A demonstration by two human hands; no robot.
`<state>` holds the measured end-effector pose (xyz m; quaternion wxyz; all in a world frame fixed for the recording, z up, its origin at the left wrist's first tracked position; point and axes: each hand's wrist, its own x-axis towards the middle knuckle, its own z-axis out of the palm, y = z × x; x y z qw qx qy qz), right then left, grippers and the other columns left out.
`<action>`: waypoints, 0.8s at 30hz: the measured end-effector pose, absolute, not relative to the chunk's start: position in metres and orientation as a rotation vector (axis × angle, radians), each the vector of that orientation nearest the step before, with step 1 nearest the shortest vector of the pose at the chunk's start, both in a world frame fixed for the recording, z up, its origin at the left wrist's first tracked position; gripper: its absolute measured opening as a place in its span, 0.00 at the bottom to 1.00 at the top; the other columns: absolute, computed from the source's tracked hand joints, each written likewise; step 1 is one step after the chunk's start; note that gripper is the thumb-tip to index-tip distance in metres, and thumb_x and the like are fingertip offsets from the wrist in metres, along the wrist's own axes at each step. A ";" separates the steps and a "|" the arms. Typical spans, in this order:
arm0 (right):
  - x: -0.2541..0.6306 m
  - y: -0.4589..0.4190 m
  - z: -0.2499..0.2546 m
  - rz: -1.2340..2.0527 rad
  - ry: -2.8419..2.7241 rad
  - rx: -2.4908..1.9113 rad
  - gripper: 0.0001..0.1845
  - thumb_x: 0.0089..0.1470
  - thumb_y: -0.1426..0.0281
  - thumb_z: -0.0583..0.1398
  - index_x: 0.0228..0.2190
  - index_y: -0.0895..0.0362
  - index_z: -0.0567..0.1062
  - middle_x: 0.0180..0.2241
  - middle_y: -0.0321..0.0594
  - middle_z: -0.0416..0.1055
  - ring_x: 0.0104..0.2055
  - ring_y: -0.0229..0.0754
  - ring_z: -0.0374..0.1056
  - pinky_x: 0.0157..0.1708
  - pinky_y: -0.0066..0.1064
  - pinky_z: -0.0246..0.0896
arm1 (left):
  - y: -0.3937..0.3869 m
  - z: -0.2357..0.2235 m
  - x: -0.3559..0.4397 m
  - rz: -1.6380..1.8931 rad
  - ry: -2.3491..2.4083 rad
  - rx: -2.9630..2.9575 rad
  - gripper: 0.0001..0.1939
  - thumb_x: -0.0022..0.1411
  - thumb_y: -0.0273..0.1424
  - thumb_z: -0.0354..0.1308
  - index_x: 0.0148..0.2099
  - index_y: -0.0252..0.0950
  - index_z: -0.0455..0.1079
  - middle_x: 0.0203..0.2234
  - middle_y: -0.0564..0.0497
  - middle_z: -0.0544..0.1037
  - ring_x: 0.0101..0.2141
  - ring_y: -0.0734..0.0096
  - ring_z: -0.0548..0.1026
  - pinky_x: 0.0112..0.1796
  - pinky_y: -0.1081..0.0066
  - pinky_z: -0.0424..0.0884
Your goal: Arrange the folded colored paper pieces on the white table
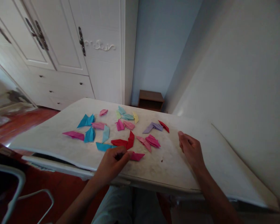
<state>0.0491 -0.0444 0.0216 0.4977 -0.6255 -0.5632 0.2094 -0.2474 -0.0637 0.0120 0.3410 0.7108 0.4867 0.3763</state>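
Observation:
Several folded paper pieces in blue, pink, red, purple and yellow lie scattered on a pale table [60,137]. My left hand [113,163] rests near the front edge, fingers pinched on a magenta folded piece [136,156]. A red folded piece [124,142] lies just beyond those fingers. My right hand [190,149] rests on the table to the right, fingers curled loosely, holding nothing I can see. The nearest pieces to it are a pink cluster [151,141] and a red piece [163,126].
The table stands against a white wall on the right. White wardrobe doors [67,46] and drawers fill the back left. A small brown cabinet [151,100] stands in the far corner. A chair's metal frame [21,193] is at the lower left over a red-brown floor.

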 end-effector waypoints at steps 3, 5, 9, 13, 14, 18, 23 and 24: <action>0.067 -0.073 0.006 0.720 -1.275 -1.575 0.30 0.57 0.48 0.55 0.16 0.54 0.56 0.14 0.28 0.48 0.16 0.32 0.43 0.17 0.28 0.40 | -0.057 0.014 -0.248 0.955 1.250 1.747 0.23 0.61 0.45 0.51 0.20 0.37 0.52 0.17 0.57 0.53 0.20 0.77 0.54 0.21 0.74 0.52; 0.076 -0.086 -0.002 0.785 -1.257 -1.578 0.30 0.57 0.48 0.55 0.16 0.53 0.55 0.14 0.28 0.47 0.17 0.32 0.42 0.17 0.28 0.39 | -0.054 0.016 -0.247 0.887 1.225 1.755 0.24 0.60 0.46 0.52 0.20 0.37 0.52 0.17 0.57 0.53 0.20 0.76 0.53 0.21 0.74 0.51; 0.077 -0.097 -0.003 0.735 -1.264 -1.541 0.29 0.57 0.49 0.55 0.16 0.53 0.55 0.15 0.29 0.47 0.18 0.33 0.43 0.18 0.28 0.41 | -0.047 0.016 -0.245 0.730 1.184 1.790 0.24 0.61 0.46 0.52 0.20 0.37 0.53 0.17 0.57 0.53 0.20 0.76 0.53 0.21 0.74 0.49; 0.066 -0.098 0.007 0.643 -1.338 -1.627 0.29 0.56 0.48 0.56 0.15 0.54 0.59 0.15 0.30 0.50 0.18 0.34 0.47 0.18 0.28 0.43 | -0.042 0.015 -0.246 0.662 1.101 1.834 0.23 0.62 0.45 0.51 0.21 0.37 0.53 0.17 0.58 0.53 0.20 0.77 0.53 0.21 0.74 0.48; 0.064 -0.098 0.009 0.629 -1.368 -1.644 0.28 0.56 0.48 0.56 0.15 0.54 0.60 0.15 0.30 0.50 0.18 0.34 0.48 0.18 0.28 0.44 | -0.042 0.014 -0.246 0.662 1.089 1.841 0.23 0.63 0.45 0.51 0.21 0.37 0.53 0.18 0.58 0.53 0.20 0.77 0.54 0.21 0.74 0.49; 0.067 -0.089 0.014 0.711 -1.471 -1.694 0.27 0.56 0.49 0.55 0.17 0.55 0.65 0.15 0.31 0.55 0.17 0.34 0.52 0.18 0.27 0.47 | -0.043 0.016 -0.244 0.737 1.091 1.842 0.23 0.64 0.44 0.50 0.22 0.36 0.55 0.18 0.57 0.55 0.21 0.77 0.55 0.22 0.74 0.50; 0.077 -0.041 0.013 0.644 -1.739 -1.674 0.14 0.53 0.57 0.59 0.31 0.56 0.73 0.22 0.34 0.69 0.22 0.37 0.64 0.24 0.29 0.59 | -0.047 0.017 -0.245 0.908 1.110 1.786 0.23 0.63 0.43 0.52 0.20 0.37 0.53 0.17 0.58 0.54 0.20 0.77 0.54 0.22 0.74 0.52; 0.079 -0.027 0.013 0.500 -1.788 -1.653 0.12 0.52 0.60 0.60 0.33 0.57 0.74 0.26 0.36 0.71 0.27 0.39 0.67 0.28 0.30 0.62 | -0.048 0.017 -0.246 0.934 1.107 1.762 0.24 0.63 0.43 0.53 0.20 0.37 0.52 0.16 0.58 0.54 0.20 0.78 0.54 0.22 0.74 0.52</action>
